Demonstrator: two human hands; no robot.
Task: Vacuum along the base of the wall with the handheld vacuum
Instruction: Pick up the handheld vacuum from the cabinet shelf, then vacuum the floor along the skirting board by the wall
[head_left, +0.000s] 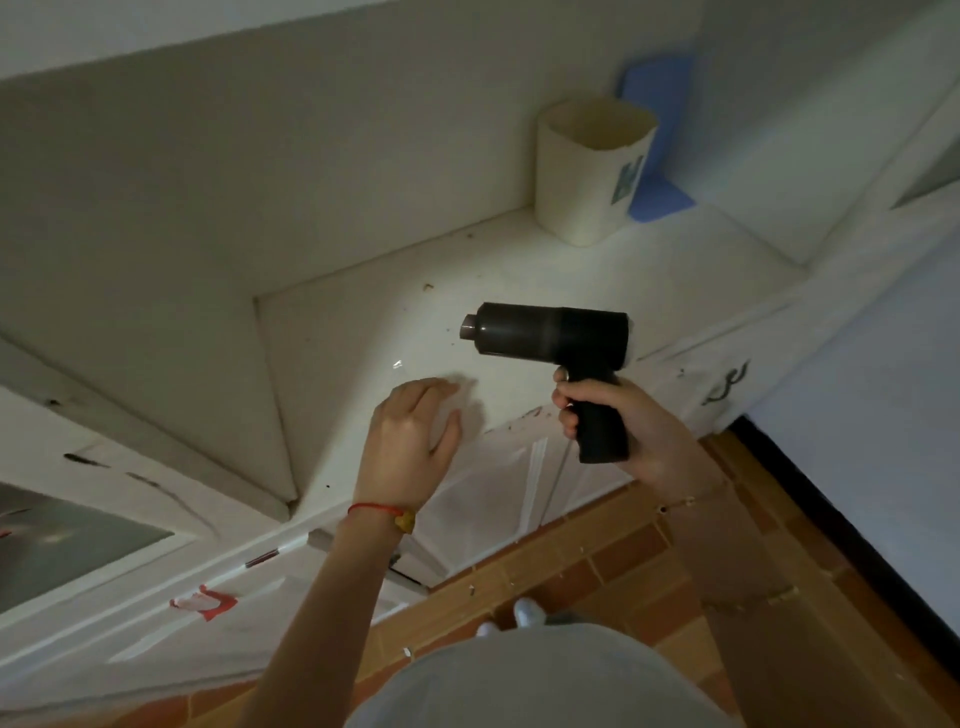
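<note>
A person's right hand (618, 421) grips the handheld vacuum (550, 338) by its pistol grip above the crumb-strewn worktop (519, 260); left hand (410, 436) rests open. The rigid tool looks light, manageable single-handed.

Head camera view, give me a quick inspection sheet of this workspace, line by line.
Surface: white ledge, dark crumbs scattered on it.
Job's things: handheld vacuum, nozzle pointing left, off the surface.
Clutter: cream bin and blue board in the far corner.
Grippers: right hand grips the vacuum's handle; left hand open, palm down at the ledge's front edge.
Cables: nothing seen.
Surroundings: white walls, brick-pattern floor.
</note>
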